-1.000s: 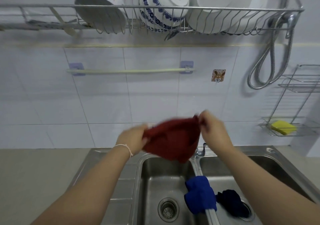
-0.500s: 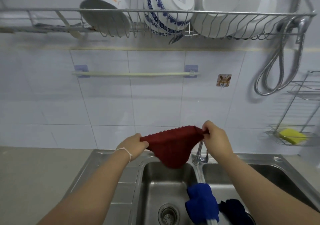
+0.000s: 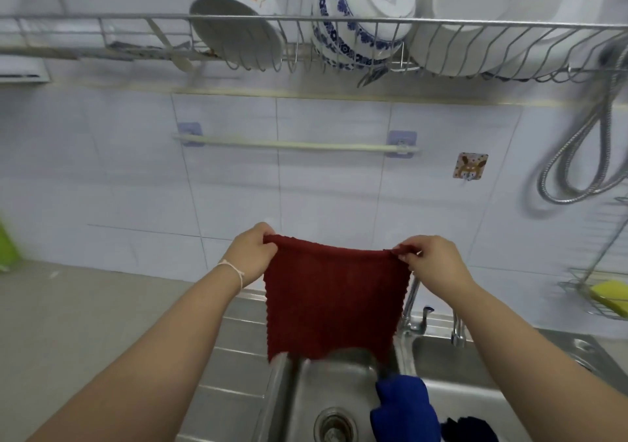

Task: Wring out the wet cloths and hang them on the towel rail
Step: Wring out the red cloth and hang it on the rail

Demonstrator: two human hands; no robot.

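Cloth spread flat for hanging, no longer bunched.

The red cloth (image 3: 334,297), crumpled between the hands a second ago, now hangs open as a sheet above the sink (image 3: 343,394). The left hand (image 3: 253,254) and right hand (image 3: 431,260) each pinch a top corner, fingers closed on fabric. The towel rail (image 3: 295,145) stands bare at 12 o'clock; draping looks next. A blue cloth (image 3: 402,407) waits at 5 o'clock.

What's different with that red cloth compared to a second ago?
The red cloth was bunched between the hands; now the left hand and right hand have pulled apart, spreading it flat by its top corners. The towel rail stays bare, and the blue cloth still lies on the sink divider.
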